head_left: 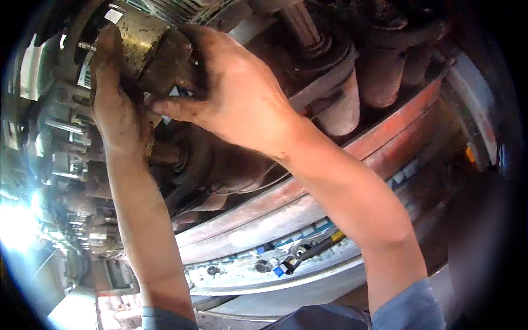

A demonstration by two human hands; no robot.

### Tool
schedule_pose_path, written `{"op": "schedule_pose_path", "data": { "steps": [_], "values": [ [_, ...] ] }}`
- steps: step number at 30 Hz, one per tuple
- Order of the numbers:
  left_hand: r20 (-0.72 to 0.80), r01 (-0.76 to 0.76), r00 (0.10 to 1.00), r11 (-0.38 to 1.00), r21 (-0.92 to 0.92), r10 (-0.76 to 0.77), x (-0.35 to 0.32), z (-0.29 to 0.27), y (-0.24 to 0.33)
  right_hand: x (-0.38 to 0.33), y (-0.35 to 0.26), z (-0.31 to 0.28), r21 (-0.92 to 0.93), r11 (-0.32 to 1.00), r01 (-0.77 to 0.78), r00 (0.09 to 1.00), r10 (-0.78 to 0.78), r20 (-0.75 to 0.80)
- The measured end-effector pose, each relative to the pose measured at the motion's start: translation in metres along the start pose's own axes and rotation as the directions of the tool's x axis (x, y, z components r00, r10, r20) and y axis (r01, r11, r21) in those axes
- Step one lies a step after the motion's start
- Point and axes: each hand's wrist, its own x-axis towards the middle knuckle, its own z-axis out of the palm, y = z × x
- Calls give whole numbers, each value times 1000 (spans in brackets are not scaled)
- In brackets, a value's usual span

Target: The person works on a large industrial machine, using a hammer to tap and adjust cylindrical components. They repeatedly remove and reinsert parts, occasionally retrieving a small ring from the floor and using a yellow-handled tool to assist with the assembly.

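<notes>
Left hand (113,104), right hand (231,93) — gripping rusty, greasy cylindrical housing (148,52)

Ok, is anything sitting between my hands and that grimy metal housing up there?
Nothing visible. The left hand presses on the near left side of the grimy metal housing, and the right hand lies over its right side with the thumb underneath. Both touch it directly; the surrounding shafts stay off to the sides.

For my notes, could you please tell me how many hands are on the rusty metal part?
2: the left hand grips its left side, the right hand clasps its right side and underside.
</notes>
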Motion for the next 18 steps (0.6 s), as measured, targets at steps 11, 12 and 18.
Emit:
{"op": "schedule_pose_path", "data": {
  "steps": [11,12,18],
  "values": [
    [44,157,986,981,117,-163,-3,14,31,0,-1,4,-66,995,-76,994,71,-78],
    [25,169,985,980,108,-172,-4,15,32,1,-1,6,-76,993,-88,995,83,-61],
    [-25,256,967,962,91,-254,-10,16,36,3,1,12,-118,991,-70,996,62,-71]
  ]
}}
